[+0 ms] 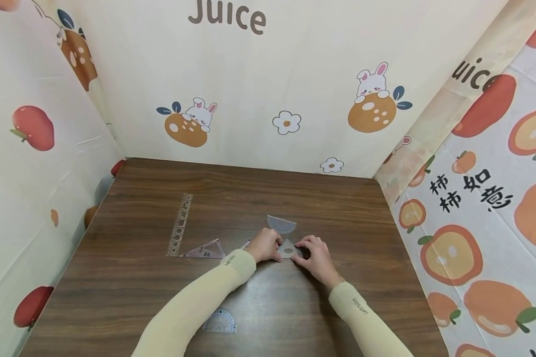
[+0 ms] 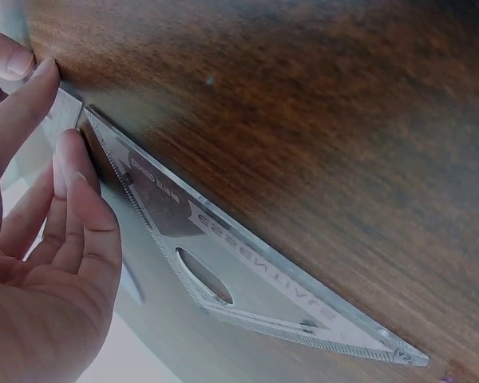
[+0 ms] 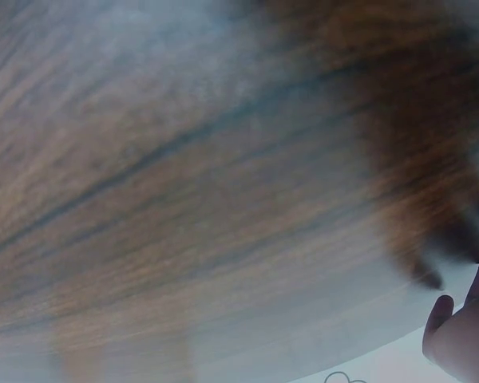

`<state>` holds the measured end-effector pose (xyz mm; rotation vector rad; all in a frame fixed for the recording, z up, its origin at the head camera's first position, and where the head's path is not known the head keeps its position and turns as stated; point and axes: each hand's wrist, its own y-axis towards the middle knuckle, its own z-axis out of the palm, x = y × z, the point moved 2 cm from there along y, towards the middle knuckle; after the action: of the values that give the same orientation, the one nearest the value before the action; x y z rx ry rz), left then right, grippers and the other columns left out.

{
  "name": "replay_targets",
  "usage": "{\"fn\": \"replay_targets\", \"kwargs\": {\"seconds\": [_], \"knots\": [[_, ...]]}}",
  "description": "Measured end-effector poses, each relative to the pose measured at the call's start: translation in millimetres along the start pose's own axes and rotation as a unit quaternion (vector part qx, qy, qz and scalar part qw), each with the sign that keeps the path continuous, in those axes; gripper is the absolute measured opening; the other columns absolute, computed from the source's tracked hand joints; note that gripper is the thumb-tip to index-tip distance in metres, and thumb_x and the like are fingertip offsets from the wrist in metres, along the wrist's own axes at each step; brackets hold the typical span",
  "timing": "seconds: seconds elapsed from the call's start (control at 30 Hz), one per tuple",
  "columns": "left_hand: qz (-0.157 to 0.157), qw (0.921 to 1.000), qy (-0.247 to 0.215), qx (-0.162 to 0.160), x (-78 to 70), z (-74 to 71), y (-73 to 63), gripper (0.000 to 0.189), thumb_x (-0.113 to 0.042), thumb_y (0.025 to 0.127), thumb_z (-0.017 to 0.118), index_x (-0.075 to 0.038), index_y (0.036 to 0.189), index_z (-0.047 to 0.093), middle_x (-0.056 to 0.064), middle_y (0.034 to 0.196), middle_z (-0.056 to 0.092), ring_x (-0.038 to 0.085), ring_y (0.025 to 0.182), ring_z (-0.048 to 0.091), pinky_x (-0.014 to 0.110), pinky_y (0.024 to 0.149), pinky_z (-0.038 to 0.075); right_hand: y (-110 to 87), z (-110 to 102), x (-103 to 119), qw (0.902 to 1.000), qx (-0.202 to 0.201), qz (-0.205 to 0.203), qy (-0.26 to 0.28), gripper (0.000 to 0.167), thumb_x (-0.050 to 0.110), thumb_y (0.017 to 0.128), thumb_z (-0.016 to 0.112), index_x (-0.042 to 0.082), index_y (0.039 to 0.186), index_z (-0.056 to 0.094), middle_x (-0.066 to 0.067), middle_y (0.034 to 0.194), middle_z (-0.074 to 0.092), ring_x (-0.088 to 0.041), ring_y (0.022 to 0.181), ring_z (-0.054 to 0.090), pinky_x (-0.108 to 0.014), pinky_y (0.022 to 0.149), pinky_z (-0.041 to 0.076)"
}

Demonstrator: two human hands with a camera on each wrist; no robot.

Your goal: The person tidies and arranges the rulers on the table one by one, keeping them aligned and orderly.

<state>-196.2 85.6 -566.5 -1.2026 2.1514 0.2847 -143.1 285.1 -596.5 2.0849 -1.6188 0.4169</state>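
In the head view, my left hand and right hand face each other over a small clear set square lying on the table. My left finger and thumb pinch its left corner; those of the right pinch its right side. In the left wrist view, another clear set square with mirrored lettering lies beside the left hand, its tip close to the held one. Just behind the hands lies a clear protractor. The right wrist view shows only part of the right hand, and its grip is out of sight there.
A clear ruler with cut-out shapes lies at the left, touching or nearly touching a pinkish set square. A second protractor lies near the left forearm. Printed cloth hangs around the brown wooden table.
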Motion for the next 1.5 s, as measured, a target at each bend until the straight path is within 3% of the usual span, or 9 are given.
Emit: {"fn": "replay_targets", "kwargs": {"seconds": [1.13,1.5], "knots": [[0.001,0.9998,0.017,-0.001,-1.9,-2.8,-1.3,0.035,-0.020,0.071,0.095,-0.007,0.099,0.079,-0.006,0.076,0.066,0.005,0.069,0.055,0.024,0.069,0.051,2.1,-1.4,2.6,0.9999,0.011,-0.002,-0.004,0.033,0.027,0.081,0.089,0.011,0.107,0.077,-0.004,0.110,0.067,-0.026,0.104,0.058,-0.048,0.098,0.043],[0.033,0.9991,-0.015,-0.023,3.9,-8.0,1.4,0.033,-0.020,0.067,0.097,-0.003,0.089,0.079,0.002,0.077,0.071,0.004,0.067,0.053,0.020,0.065,0.048,7.5,-10.8,1.7,0.9997,0.001,0.002,0.022,0.035,0.029,0.081,0.089,0.011,0.108,0.077,-0.002,0.110,0.069,-0.024,0.106,0.060,-0.050,0.099,0.045]]}}
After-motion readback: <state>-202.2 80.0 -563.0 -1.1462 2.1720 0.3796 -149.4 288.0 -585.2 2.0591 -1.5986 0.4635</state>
